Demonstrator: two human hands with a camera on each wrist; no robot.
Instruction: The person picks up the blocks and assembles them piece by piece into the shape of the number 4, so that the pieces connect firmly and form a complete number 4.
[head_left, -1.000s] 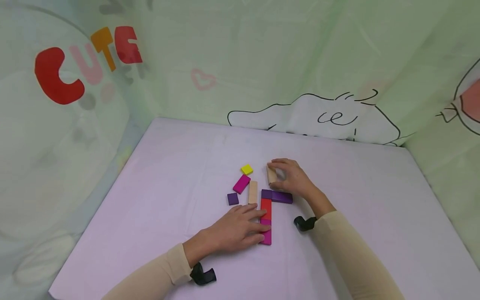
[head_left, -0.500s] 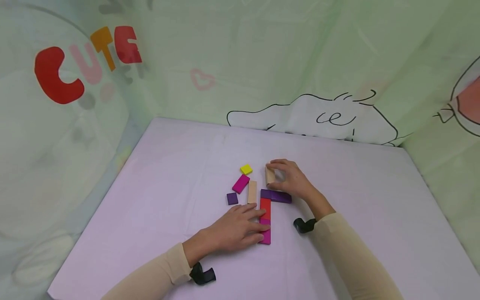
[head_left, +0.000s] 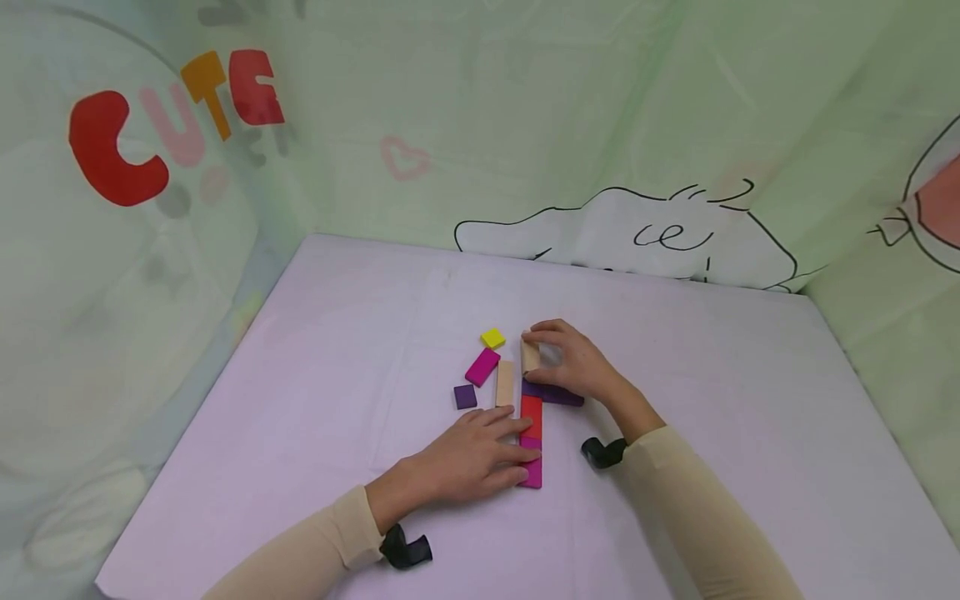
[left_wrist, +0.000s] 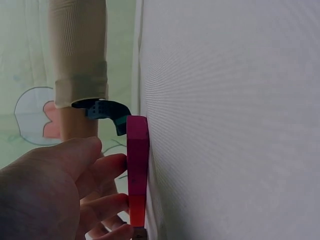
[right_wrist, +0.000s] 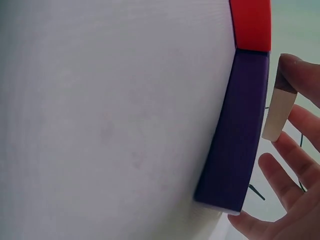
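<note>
right hand point(head_left: 573, 358): we are pinching a plain block point(head_left: 530, 357), shifting it left to the purple bar's point(head_left: 562, 396) end, just lower-right of frame centre | left hand point(head_left: 468, 458): we are resting loose fingers on the red block point(head_left: 532, 408) and magenta block point(left_wrist: 137, 155) | we are probably aligning it

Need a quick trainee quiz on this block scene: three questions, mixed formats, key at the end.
1. Which hand pinches a pale wooden block?
2. True or false: the left hand is touching the yellow block.
3. Fill in the colour: at its near end, the red block meets a ____ block.

Key:
1. The right hand.
2. False; its fingers touch the red block and the one after it.
3. Magenta.
</note>
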